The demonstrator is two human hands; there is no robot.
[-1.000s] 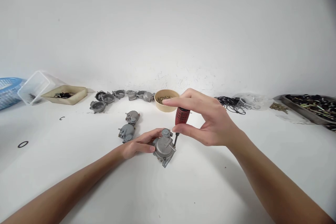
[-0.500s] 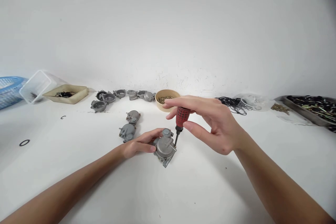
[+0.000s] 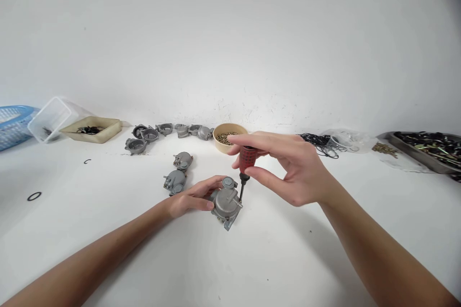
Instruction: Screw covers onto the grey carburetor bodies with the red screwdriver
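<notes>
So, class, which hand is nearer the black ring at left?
Left: the left hand holds the metal part, right of the black ring; the right hand, on the screwdriver, is farther right.

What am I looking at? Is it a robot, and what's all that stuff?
No robot! These are a person's bare hands, seen by a camera worn on that person's head, looking forward and down.

The left grip steadies a round gray metal part. The right grip holds a red-and-black screwdriver, its tip at the part's edge.

On the white table lie more gray parts, a black ring, a tan bowl of small brassy pieces, and a crowded metal tray.
</notes>
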